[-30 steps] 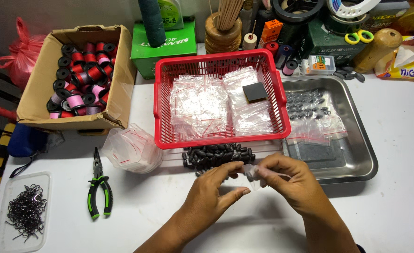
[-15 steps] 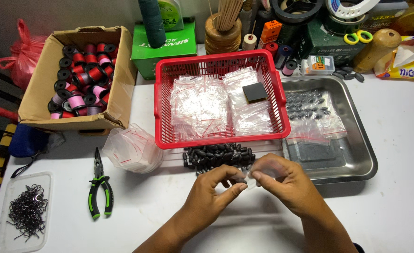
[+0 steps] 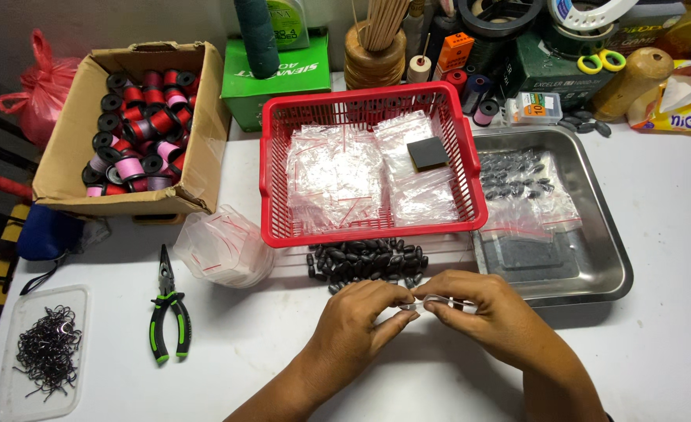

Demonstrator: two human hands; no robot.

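Note:
My left hand (image 3: 365, 316) and my right hand (image 3: 478, 312) meet over the white table, near its front edge. Together they pinch a small clear plastic bag (image 3: 431, 303) between the fingertips; most of the bag is hidden by the fingers. Just beyond the hands lies a pile of small dark oval sinkers (image 3: 369, 262). Behind that pile stands a red plastic basket (image 3: 271, 168) filled with small clear zip bags (image 3: 337, 176).
A steel tray (image 3: 603, 250) at the right holds more sinkers and bags. A heap of clear bags (image 3: 224, 250), green-handled pliers (image 3: 167, 309) and a lid of black hooks (image 3: 44, 352) lie left. A cardboard box of thread spools (image 3: 138, 125) stands far left.
Both hands have stayed in about the same place. The fingers have shifted on the small bag, and the right hand has closed in over it.

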